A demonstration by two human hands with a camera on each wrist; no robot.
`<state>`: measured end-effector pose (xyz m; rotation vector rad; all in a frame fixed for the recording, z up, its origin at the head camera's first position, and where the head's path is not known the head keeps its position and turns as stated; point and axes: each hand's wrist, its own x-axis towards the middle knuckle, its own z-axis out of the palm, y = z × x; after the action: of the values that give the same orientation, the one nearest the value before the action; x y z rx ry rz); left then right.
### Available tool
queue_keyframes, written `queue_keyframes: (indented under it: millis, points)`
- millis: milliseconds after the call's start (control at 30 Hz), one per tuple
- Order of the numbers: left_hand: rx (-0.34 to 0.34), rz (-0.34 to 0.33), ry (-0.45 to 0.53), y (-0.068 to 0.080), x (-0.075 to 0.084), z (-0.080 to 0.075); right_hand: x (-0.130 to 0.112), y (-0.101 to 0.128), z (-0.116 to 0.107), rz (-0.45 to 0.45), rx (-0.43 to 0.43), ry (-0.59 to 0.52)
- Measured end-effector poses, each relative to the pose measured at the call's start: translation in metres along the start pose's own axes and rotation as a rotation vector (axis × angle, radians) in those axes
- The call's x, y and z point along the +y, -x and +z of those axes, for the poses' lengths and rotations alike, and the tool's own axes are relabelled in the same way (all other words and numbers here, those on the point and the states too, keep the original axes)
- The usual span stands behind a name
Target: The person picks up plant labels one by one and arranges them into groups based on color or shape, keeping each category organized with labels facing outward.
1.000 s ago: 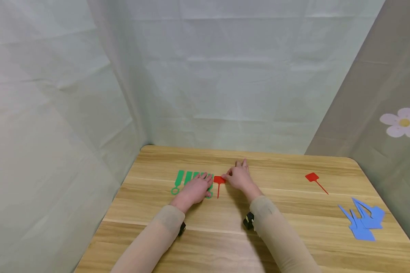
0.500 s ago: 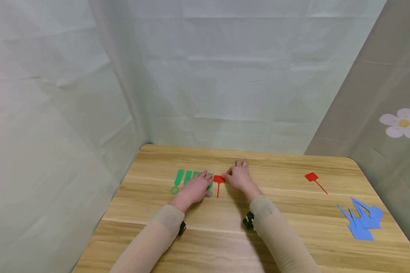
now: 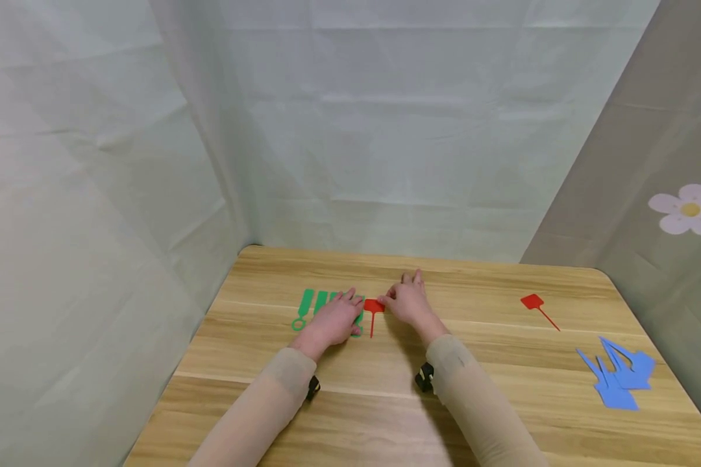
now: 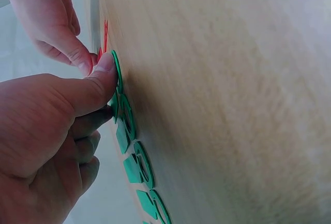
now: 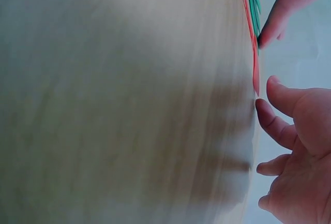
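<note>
Red tag (image 3: 374, 307) lies between left hand (image 3: 332, 320) (on green tags (image 3: 311, 303)) and right hand (image 3: 407, 301).

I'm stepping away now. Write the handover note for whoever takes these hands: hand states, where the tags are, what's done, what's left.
Left hand: lies on the row of green tags, thumb pressing the rightmost one.
Right hand: fingertips at the head of the red tag, which lies flat just right of the green row.
Table: a second red tag lies alone far right; the blue tags sit heaped near the right edge.
Done: green row laid, first red tag beside it.
Left, probably: the other red tag and the blue heap.
</note>
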<state>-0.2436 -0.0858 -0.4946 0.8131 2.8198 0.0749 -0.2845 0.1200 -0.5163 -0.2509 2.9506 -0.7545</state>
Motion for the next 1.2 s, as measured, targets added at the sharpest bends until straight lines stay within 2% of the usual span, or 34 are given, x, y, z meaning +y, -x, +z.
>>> queue_keyframes:
  millis: [700,1000,1200]
  points:
    - [0.064,0.046,0.013,-0.001,-0.004,0.001,0.001,0.003,-0.006,0.008,0.023,0.003]
    - [0.085,0.077,-0.018,-0.007,0.002,0.005,0.014,0.006,-0.013,-0.005,0.057,0.008]
    - [0.077,0.086,-0.024,-0.009,0.007,0.006,0.028,0.012,-0.022,0.021,0.065,-0.018]
